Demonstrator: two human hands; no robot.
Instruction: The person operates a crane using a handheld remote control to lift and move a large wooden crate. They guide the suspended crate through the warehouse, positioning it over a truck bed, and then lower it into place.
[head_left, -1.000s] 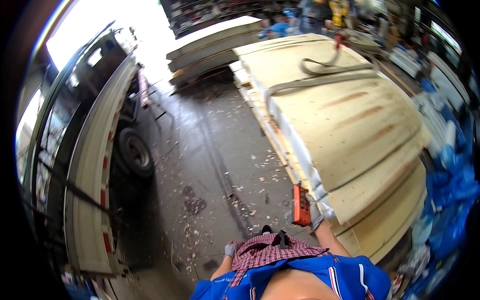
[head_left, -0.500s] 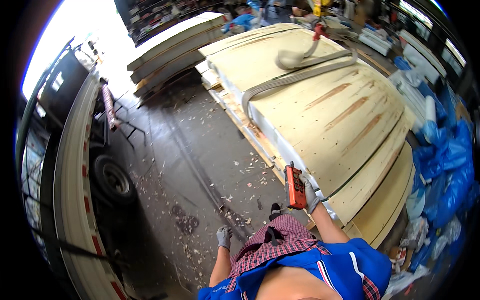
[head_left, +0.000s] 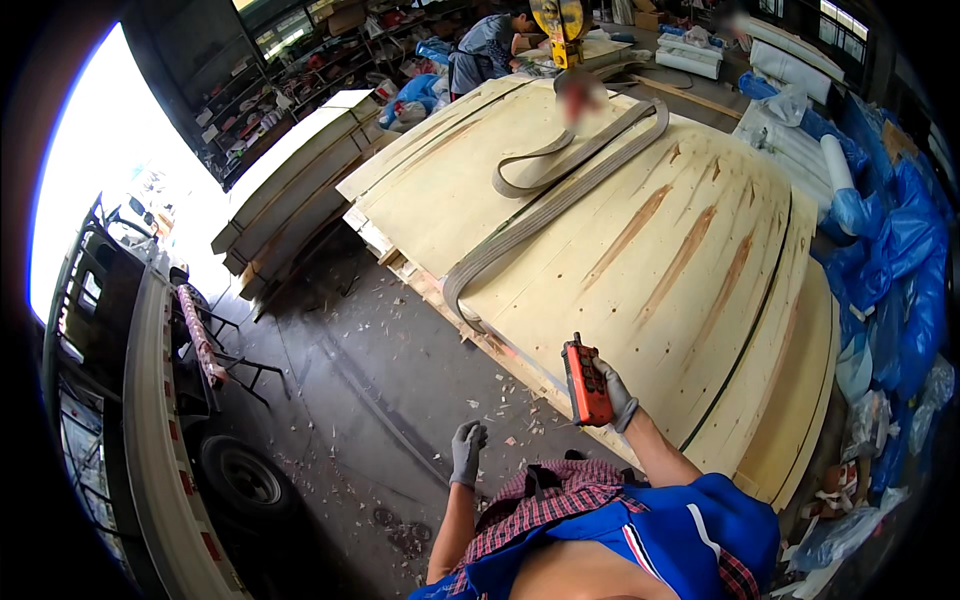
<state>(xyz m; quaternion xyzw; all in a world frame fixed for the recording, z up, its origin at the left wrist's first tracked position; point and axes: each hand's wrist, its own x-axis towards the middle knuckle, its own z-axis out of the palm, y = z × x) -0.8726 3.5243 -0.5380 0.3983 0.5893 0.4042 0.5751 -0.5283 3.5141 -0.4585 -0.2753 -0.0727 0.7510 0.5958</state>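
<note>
My right hand (head_left: 617, 394), in a grey glove, is wrapped round an orange-red handheld remote control (head_left: 588, 382) with dark buttons and a short black stub on top. It is held over the near edge of a large stack of pale wooden boards (head_left: 560, 300). A wide grey lifting sling (head_left: 540, 222) lies looped across the stack, its far end near a blurred red hook (head_left: 580, 97) under a yellow hoist block (head_left: 562, 25). My left hand (head_left: 467, 453), also gloved, hangs over the floor with its fingers loosely bent and nothing in them.
A truck bed (head_left: 160, 420) with a wheel (head_left: 245, 480) stands at the left, beside a metal trestle (head_left: 235, 360). Another board stack (head_left: 290, 190) is at far left. Another person (head_left: 480, 58) bends at the back. Blue plastic sheeting (head_left: 890, 300) lines the right; wood chips litter the floor.
The view has shifted, so the board stack appears lower and further left. My left hand has risen slightly. The hoist block and the other person show more fully; the remote stays in my right hand.
</note>
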